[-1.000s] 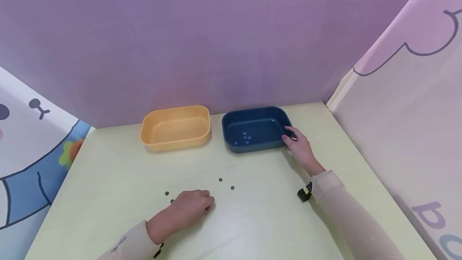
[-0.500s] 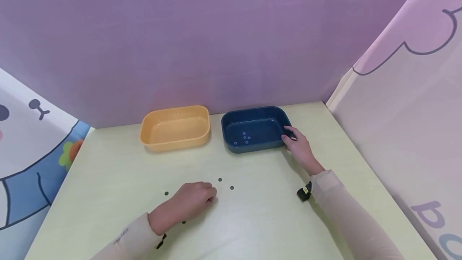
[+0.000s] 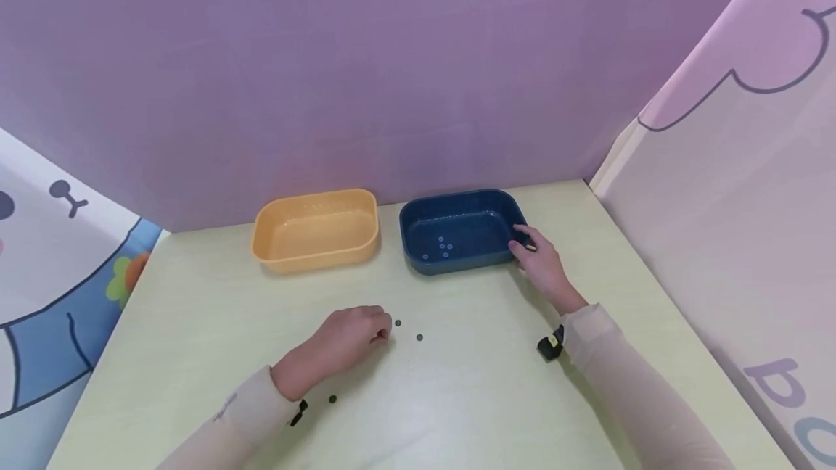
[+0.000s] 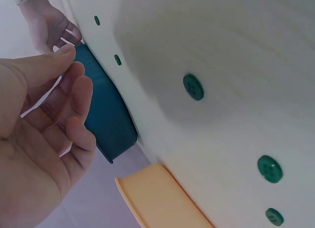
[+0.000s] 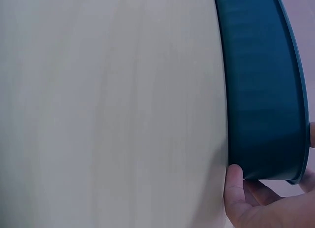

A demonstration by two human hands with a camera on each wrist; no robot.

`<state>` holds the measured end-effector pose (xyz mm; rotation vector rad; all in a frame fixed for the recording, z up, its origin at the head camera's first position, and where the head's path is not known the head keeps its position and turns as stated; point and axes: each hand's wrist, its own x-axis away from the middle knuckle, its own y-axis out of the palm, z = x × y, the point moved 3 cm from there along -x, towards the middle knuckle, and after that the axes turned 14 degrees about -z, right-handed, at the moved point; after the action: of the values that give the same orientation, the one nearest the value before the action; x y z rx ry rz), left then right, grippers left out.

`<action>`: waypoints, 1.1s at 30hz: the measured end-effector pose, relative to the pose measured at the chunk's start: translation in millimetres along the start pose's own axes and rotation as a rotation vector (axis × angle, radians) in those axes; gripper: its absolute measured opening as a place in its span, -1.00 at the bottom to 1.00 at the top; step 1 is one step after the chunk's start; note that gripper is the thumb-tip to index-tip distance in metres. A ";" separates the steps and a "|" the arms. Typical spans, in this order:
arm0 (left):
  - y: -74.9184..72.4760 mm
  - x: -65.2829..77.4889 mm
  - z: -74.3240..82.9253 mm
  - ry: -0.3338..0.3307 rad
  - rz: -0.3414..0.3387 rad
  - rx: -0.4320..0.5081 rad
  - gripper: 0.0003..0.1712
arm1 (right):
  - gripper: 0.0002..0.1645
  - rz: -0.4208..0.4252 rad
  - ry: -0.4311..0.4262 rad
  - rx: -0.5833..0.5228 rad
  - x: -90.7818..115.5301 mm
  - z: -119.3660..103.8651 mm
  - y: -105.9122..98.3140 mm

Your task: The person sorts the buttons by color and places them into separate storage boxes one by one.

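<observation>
My left hand (image 3: 349,336) is raised over the table, its thumb tip close against the curled forefinger. I cannot tell whether something small sits between those fingertips (image 4: 68,49). Near them lie two dark green buttons, one button (image 3: 398,323) right beside the fingers and another button (image 3: 419,337) slightly nearer me. A further button (image 3: 333,399) lies by the left wrist, and the left wrist view shows two more, a button (image 4: 270,169) and a smaller-looking button (image 4: 274,216). My right hand (image 3: 543,263) grips the right end of a dark blue tray (image 3: 466,265), thumb on its near side.
Several small buttons (image 3: 442,246) lie in the blue tray, towards its left. A yellow tray (image 3: 320,261) stands to its left. Behind both trays rises a purple wall (image 3: 392,71), with printed panels at the table's left and right sides.
My left hand has moved away from me, towards the trays, uncovering the button by its wrist and covering the ones at left. The right hand has stayed on the blue tray.
</observation>
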<state>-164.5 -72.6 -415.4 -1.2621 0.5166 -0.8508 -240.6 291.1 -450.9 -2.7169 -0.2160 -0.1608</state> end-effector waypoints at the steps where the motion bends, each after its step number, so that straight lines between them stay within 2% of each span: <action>1: -1.2 -1.6 -1.2 -0.004 -0.003 0.007 -0.78 | -0.34 0.001 0.000 -0.002 0.4 -0.7 0.1; 7: -11.1 -16.0 -10.3 -0.083 -0.030 0.064 -0.85 | -0.31 -0.004 0.003 -0.030 2.5 -3.1 0.0; 13: -19.7 -30.5 -14.2 -0.121 -0.007 0.105 -0.84 | -0.31 -0.006 0.003 -0.024 0.7 1.3 0.6; 25: -29.2 -47.4 -18.8 -0.136 0.003 0.140 -0.86 | -0.35 0.015 -0.004 0.003 -1.8 4.6 -1.4; 33: -36.0 -61.8 -19.4 -0.113 0.033 0.144 -0.87 | -0.34 0.011 0.002 -0.002 -2.3 4.3 -1.4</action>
<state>-225.9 -38.1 -392.4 -1.1588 0.3788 -0.7704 -242.8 293.8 -454.6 -2.7189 -0.2006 -0.1604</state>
